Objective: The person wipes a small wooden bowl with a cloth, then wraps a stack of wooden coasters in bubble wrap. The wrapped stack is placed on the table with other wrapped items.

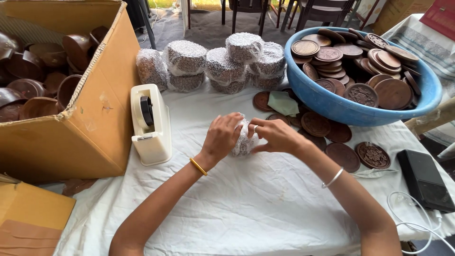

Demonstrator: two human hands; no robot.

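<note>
Pressing in from both sides, the left hand [222, 135] and right hand [275, 135] clasp a bubble-wrapped bundle [244, 140] at the middle of the white cloth [246, 204] — fingers curled over its top, thumbs low. Just left of them stands a cream tape dispenser [150, 124], beside an open cardboard box [90, 118] of brown bowls. More wrapped bundles [213, 64] are stacked at the far edge. To the right, a blue basin [332, 102] holds carved wooden discs — others [332, 137] lie loose beneath it, near a black device [424, 180].
</note>
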